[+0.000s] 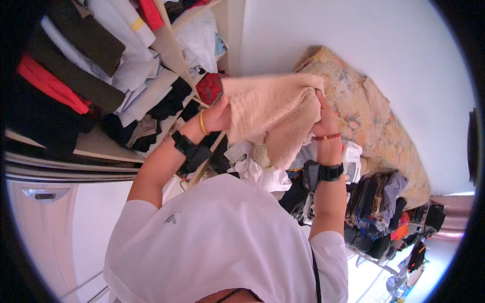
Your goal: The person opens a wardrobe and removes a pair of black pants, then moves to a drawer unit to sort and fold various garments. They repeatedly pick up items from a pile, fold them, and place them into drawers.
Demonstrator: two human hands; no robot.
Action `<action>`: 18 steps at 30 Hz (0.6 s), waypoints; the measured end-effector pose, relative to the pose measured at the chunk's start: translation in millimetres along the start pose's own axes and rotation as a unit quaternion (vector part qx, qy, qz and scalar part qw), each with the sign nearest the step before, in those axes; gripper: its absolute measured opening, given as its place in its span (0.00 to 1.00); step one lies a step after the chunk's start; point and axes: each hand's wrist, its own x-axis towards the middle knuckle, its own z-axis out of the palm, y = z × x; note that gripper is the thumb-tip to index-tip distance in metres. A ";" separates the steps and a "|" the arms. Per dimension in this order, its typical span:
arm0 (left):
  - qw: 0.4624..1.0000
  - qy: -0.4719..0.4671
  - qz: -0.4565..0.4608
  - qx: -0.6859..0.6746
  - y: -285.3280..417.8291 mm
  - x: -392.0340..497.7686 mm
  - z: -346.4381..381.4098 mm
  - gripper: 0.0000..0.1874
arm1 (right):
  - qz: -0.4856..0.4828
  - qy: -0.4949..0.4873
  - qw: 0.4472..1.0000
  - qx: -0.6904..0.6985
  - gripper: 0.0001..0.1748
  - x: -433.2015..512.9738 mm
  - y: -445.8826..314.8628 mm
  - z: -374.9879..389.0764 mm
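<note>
A beige textured garment (271, 102) hangs between my two hands, spread out in front of me. My left hand (219, 116) grips its left edge, the thumb up along the cloth. At the right side, my right hand (326, 113) holds the upper corner, where the fabric folds over and a patterned part droops down. Most of my fingers are hidden behind the cloth. Below the garment lies a heap of crumpled white clothes (261, 174).
An open wardrobe on the left holds hanging clothes (94, 41) and folded white clothes (146, 92) on a shelf (102, 147). A flower-patterned cover (356, 102) leans against the white wall (341, 30). Clothes (379, 197) are packed beneath it. A sliding door (41, 227) stands at lower left.
</note>
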 end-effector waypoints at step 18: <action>0.928 0.284 -0.034 0.239 -28.2 3.6 -21.7 0.20 | -0.166 0.041 0.905 -0.389 0.18 3.3 88.7 -58.9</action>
